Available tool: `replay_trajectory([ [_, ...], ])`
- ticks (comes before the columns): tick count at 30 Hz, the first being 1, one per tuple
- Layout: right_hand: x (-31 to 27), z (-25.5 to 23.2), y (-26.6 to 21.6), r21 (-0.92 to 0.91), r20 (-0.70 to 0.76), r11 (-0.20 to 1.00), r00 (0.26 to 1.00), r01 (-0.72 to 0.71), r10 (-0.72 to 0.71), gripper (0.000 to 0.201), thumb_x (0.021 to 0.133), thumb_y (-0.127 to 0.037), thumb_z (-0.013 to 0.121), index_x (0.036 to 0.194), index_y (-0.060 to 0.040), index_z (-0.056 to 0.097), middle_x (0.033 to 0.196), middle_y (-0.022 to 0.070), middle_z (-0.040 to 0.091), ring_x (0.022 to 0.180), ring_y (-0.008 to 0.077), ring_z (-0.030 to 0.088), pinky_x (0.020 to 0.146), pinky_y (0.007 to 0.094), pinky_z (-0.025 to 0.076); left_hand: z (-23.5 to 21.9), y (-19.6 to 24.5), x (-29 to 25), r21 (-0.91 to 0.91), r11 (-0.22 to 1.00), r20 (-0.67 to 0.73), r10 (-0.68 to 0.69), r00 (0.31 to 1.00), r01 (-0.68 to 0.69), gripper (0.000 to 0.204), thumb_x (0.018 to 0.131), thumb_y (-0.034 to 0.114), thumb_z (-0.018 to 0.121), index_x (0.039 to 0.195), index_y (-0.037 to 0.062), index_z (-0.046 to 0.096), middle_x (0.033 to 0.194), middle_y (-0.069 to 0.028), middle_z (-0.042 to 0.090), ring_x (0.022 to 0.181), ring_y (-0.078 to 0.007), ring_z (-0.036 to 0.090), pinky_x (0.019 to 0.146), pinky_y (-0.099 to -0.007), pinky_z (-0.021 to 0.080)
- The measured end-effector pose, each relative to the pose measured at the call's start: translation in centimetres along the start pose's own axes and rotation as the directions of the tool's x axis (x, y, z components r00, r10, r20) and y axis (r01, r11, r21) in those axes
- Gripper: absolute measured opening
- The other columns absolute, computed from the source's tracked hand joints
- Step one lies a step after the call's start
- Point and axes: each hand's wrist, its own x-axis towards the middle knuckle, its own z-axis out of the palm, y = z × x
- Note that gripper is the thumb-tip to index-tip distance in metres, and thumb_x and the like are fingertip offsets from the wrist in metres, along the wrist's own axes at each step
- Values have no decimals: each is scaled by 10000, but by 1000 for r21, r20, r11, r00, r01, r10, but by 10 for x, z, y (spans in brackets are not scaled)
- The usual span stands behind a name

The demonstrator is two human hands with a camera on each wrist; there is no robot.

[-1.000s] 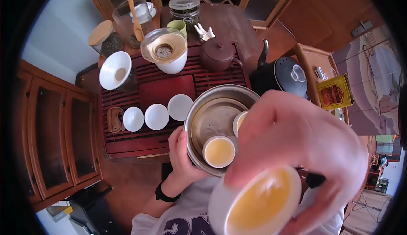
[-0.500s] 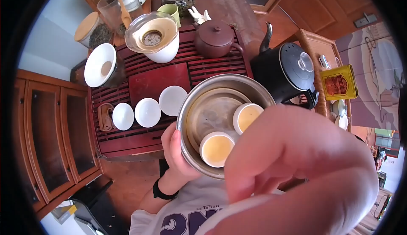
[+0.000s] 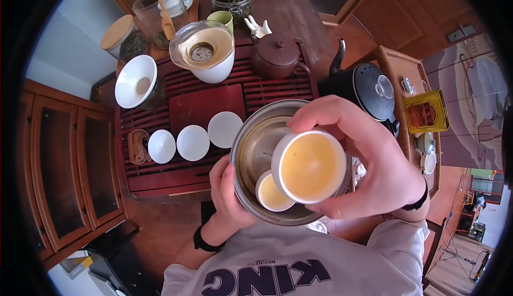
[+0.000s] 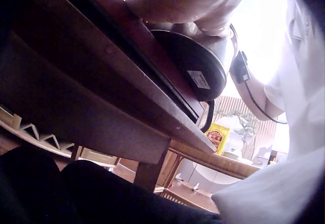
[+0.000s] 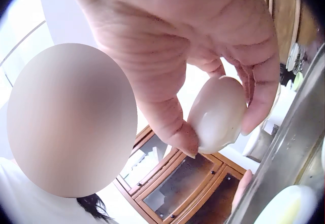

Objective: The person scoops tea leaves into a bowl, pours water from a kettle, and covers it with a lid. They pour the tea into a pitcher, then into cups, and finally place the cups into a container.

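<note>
In the head view the right hand [image 3: 374, 162] holds a white cup of yellow liquid [image 3: 312, 166] by its rim and side, above a round metal bowl [image 3: 240, 189]. Inside that bowl stands another cup with yellow liquid [image 3: 273, 193], partly covered by the raised one. The left hand [image 3: 227, 197] grips the bowl's left side. From the right wrist view, the thumb and fingers of the right hand [image 5: 198, 46] pinch the white cup [image 5: 219, 115]. The left wrist view shows part of the left hand [image 4: 188, 3] at the metal bowl's dark underside [image 4: 188, 64].
Three white cups [image 3: 193, 142] stand in a row on the slatted red tray [image 3: 160, 181]. Behind them are a lidded white bowl-shaped vessel [image 3: 136, 82], a strainer on a white pitcher [image 3: 214, 71] and a brown teapot [image 3: 276, 55]. A black kettle [image 3: 368, 93] is at the right.
The right hand has moved from low near the body, up and over the metal bowl, with the cup now upright and filled in view. The left hand still grips the bowl.
</note>
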Motion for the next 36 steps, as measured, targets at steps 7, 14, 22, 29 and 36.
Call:
replay_trajectory([
  [7,-2,8,9,-23,-77,998,995,-65,63,692,651,-8,838,1272,-29,533,1199,72,592,1084,171,604,903,295,502,-4,2,6,2,1000,27,-4,1000,4,1078,710,364,896,1494,-25,266,1329,-272,505,1176,-392,555,923,-458,493],
  [14,-8,12,20,-140,-163,990,987,-31,8,674,637,-65,863,1235,-32,556,1174,86,610,1008,211,630,816,302,523,-3,3,5,1,1000,21,0,1000,0,1139,678,426,909,1508,-2,256,1335,-272,490,1173,-393,560,908,-459,501],
  [22,-19,16,32,112,-187,990,977,-86,106,771,657,-62,902,1313,-18,499,1225,67,592,1154,147,593,1012,308,470,-3,2,5,-8,1000,23,-1,1000,2,1163,672,454,909,1516,4,248,1343,-263,491,1177,-388,558,914,-461,499],
  [29,-36,25,48,180,-357,983,933,28,38,825,662,-99,920,1345,4,470,1243,88,581,1178,177,584,1018,328,467,-3,1,4,-25,1000,25,-6,1000,7,1221,652,492,916,1550,41,222,1360,-252,470,1188,-389,547,921,-466,492],
  [36,-51,35,51,96,-434,994,901,52,-5,869,639,-147,942,1339,39,462,1211,120,620,1107,186,628,989,333,490,-4,3,5,-15,1000,34,-14,999,14,1246,643,534,911,1554,44,216,1362,-256,463,1192,-392,542,923,-466,491],
])
